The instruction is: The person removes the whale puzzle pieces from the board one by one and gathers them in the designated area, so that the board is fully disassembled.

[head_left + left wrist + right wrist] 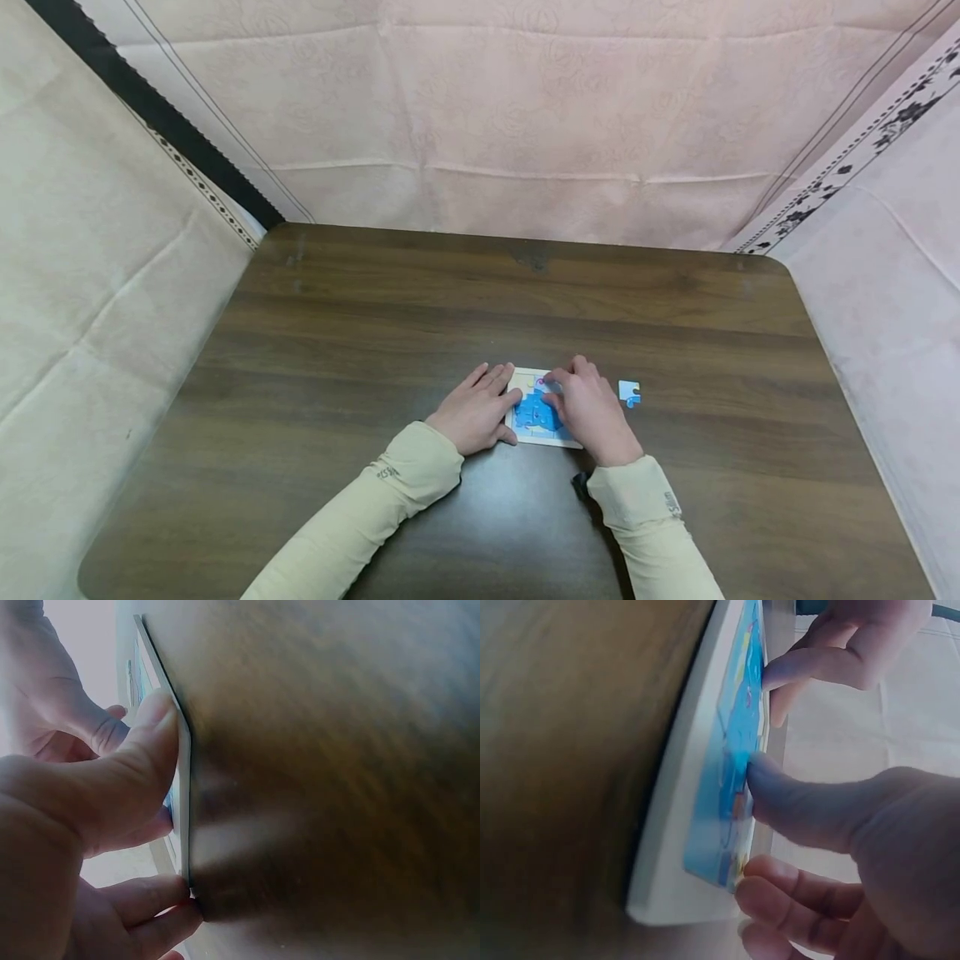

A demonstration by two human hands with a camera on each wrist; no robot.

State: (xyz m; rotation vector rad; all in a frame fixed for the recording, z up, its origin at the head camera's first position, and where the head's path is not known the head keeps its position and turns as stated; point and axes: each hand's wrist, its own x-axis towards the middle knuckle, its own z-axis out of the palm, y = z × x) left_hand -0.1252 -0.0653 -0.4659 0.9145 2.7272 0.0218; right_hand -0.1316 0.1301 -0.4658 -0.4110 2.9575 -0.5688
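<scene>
A small jigsaw puzzle (551, 442) in a white frame, with a blue picture, lies flat near the table's front. My left hand (475, 414) rests along its left side, fingers straight and spread. In the left wrist view, that thumb (153, 733) lies on the frame's edge while other fingertips reach down beside it. My right hand (597, 414) is over the right part of the picture. Seen from the right wrist, its thumb (804, 801) touches the picture and its bent fingers (769, 904) meet the puzzle's side, apart from the thumb. The palm hides some of the pieces.
One loose blue-and-white jigsaw piece (627, 389) lies on the brown wooden table (390, 333), just right of the right hand. Pale cloth (480, 108) hangs behind the far edge and along both sides.
</scene>
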